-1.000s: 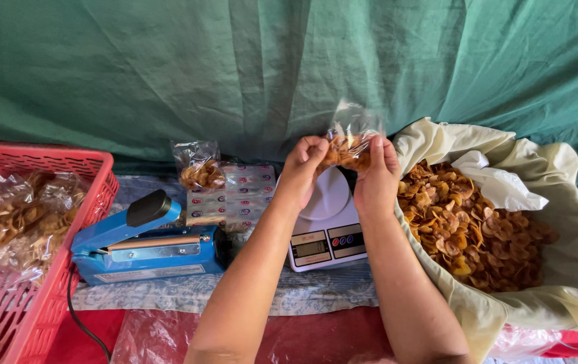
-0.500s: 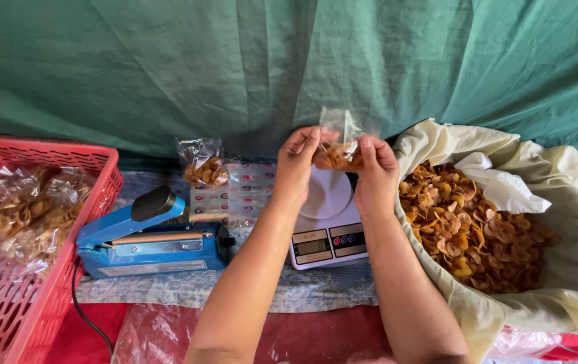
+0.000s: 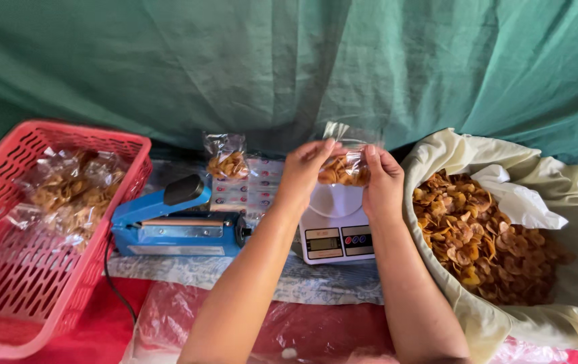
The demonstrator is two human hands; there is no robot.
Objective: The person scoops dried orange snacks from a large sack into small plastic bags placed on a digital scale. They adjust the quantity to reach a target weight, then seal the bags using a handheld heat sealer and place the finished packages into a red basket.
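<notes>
Two bare hands raised together above a small white digital kitchen scale (image 3: pixel 337 232); left hand (image 3: pixel 302 174) and right hand (image 3: pixel 382 185) both pinching one small clear plastic bag of golden-brown fried chips (image 3: pixel 344 167); bag held between the two hands, touching the fingertips of each, its open crinkled mouth pointing up and away, its filled bottom hanging down toward the round white platform of the scale; bag clear of the platform, not resting on it; long axis roughly upright, tilted slightly away from the wearer; both hands equally near, one on each side edge, thumbs toward the wearer and fingers curled behind.

Right of the right hand, just beside the forearm: large cream cloth sack lined with pale plastic (image 3: pixel 572 296), mouth folded open, heaped with loose golden-brown chips (image 3: pixel 484 243).

Left of the left hand, near the forearm: blue tabletop heat sealer with a black handle knob (image 3: pixel 174 226), lever arm raised at an angle; farther left, well apart: red slotted plastic basket (image 3: pixel 26 269) holding several filled clear chip bags (image 3: pixel 73 192).

Beyond the left hand, near the green cloth backdrop (image 3: pixel 134 67): another small filled clear bag standing upright (image 3: pixel 226 158), beside a flat sheet of printed labels (image 3: pixel 252 189); red sheet (image 3: pixel 316 334) spread below both forearms.
</notes>
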